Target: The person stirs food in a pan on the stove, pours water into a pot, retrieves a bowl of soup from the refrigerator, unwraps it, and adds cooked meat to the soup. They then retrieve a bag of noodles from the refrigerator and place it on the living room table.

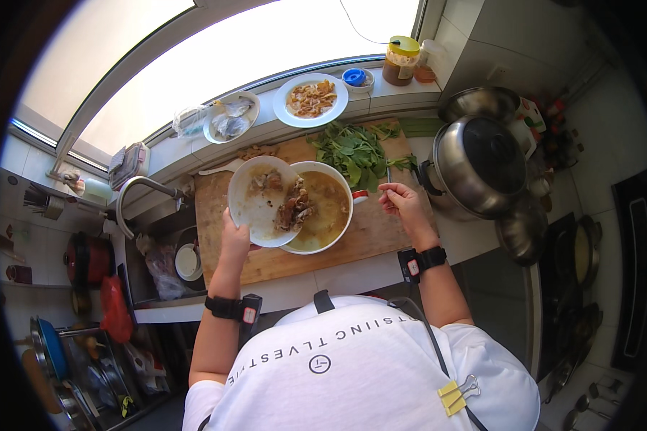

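Note:
My left hand [234, 240] grips the rim of a white bowl [248, 215]. The bowl tilts over the left side of a white pot [350, 221] with a red-and-white handle. Browned bony meat pieces [294, 207] lie at the bowl's lower right edge, above the pot, and another piece stays farther up inside. Yellowish broth [326, 215] with bits in it fills part of the pot. To the right of the handle is my right hand [407, 207], its fingers bent together. Whether it holds the thin grey item just beyond its fingertips is unclear.
The pot stands on a wooden cutting board [377, 231] with leafy greens [353, 153] behind it. A large lidded steel pot [463, 167] is at right, a sink [156, 291] at left. A plate of sliced food [291, 116] and a bowl of bagged food [215, 121] occupy the sill.

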Tool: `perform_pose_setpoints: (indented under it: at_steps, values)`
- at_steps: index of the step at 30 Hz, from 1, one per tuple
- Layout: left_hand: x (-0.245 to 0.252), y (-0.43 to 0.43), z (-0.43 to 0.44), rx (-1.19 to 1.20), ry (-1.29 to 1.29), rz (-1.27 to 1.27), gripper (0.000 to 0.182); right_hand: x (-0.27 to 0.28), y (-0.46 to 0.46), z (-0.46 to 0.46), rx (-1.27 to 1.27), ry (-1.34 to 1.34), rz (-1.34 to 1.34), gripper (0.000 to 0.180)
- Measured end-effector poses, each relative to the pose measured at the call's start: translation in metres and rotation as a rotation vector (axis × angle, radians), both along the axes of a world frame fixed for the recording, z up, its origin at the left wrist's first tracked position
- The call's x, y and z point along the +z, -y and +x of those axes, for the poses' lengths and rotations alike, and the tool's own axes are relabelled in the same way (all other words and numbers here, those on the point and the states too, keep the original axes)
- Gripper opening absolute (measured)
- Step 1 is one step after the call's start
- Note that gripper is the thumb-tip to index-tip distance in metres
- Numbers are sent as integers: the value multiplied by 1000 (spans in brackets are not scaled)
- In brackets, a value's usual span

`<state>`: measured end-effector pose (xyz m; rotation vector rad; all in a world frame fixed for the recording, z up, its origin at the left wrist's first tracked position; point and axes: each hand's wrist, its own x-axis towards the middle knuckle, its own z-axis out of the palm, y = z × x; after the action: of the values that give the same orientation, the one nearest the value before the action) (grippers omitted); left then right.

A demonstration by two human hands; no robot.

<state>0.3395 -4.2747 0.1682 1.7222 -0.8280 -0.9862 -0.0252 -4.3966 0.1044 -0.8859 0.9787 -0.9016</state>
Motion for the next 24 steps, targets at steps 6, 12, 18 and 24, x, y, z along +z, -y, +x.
perform_pose_setpoints:
  at_steps: [6, 12, 18, 24]
  values:
    - [-7, 7, -6, -80, 315, -125, 54, -6, 2, -8, 8, -13, 7, 19]
    - [3, 13, -15, -127, 708, -217, 56, -7, 3, -13, 33, -19, 2, 19]
    - [21, 11, -32, -141, 894, -337, 54, -8, 3, -15, 53, -5, -7, 19]
    - [35, 7, -45, -118, 995, -256, 54, -6, 4, -13, 84, -4, -9, 19]
